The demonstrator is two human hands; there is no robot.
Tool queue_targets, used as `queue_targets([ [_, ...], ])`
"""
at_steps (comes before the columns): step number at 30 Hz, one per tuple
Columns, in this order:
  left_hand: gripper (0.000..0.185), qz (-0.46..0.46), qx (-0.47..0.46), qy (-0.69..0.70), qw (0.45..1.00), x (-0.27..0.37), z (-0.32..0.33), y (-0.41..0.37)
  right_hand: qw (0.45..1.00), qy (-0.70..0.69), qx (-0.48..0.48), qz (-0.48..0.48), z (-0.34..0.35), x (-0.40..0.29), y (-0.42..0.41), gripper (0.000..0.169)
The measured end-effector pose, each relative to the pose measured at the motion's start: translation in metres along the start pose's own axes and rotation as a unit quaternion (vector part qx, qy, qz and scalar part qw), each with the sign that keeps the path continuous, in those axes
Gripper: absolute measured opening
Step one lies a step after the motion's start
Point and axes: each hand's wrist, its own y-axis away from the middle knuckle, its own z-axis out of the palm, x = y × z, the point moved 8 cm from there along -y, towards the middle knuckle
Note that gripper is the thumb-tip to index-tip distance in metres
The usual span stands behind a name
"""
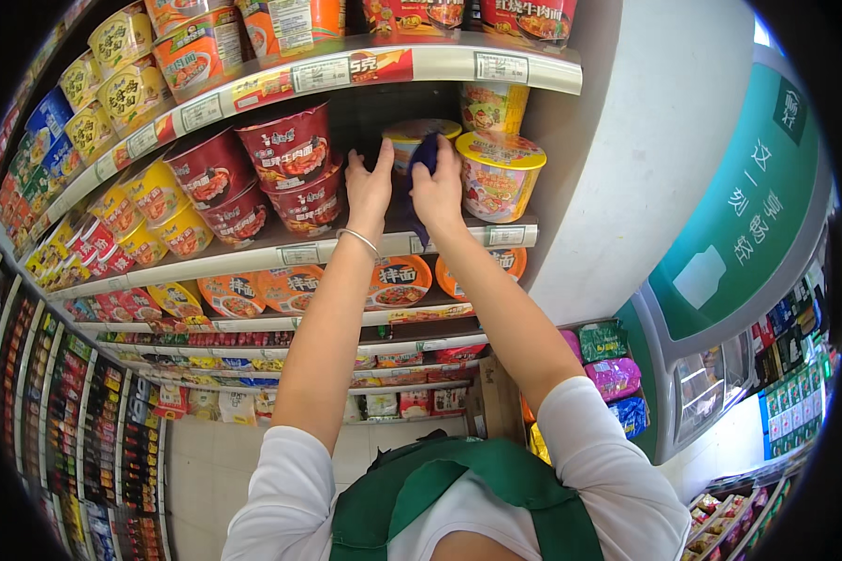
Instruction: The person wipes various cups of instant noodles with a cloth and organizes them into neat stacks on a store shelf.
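Note:
My right hand (438, 186) grips a dark purple cloth (422, 156), part of which hangs down over the shelf's front edge. Behind the cloth stands a noodle cup with a yellow rim (403, 149), partly hidden. My left hand (369, 181), a bracelet at its wrist, reaches in at the cup's left side with thumb and fingers apart; whether the thumb touches the cup is unclear. Just right of my right hand is a yellow-lidded noodle cup (503, 179), with another noodle cup (495, 105) behind it. Dark red noodle tubs (286, 151) are stacked left of my left hand.
The shelf above, with a price rail (323, 73), overhangs my hands. Orange-lidded noodle bowls (398, 280) fill the shelf below. A white pillar (589, 168) borders the shelves at right, beside a green-topped freezer (737, 203). Cardboard boxes (495, 400) stand low, near the floor.

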Motion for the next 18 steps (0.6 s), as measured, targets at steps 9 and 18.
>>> queue_targets([
  [9,0.099,-0.104,-0.115,0.172,0.973,-0.034,0.026,-0.038,0.979,-0.044,-0.010,0.197,-0.001,0.038,0.004,0.077],
  [18,0.096,0.013,-0.013,0.023,1.000,-0.001,-0.002,-0.003,0.989,-0.015,0.010,0.146,-0.022,0.027,0.003,0.069],
])
